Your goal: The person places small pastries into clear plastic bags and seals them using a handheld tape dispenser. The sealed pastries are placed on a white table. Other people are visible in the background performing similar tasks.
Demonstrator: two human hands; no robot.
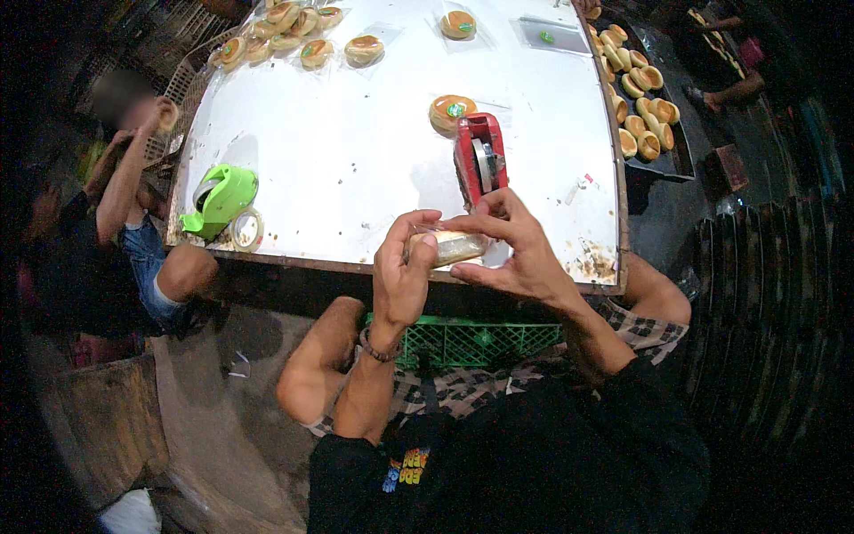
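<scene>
Near the table's front edge, a bread bun [447,250] in a clear plastic bag is held on its side between my hands. My left hand [405,267] grips its left end, the thumb pressed on its side. At the right end, my right hand [511,245] has thumb and forefinger closed on the bag's edge. Just beyond stands a red tape dispenser [466,169] with a roll in it. Behind that lies a bagged bun [452,114] with a green label.
A green tape dispenser [233,189] and a tape roll [246,230] sit at the table's left corner. Bagged buns [283,27] are piled at the far left. A dark tray of buns [680,147] stands beyond the right edge. At left sits another person [116,196].
</scene>
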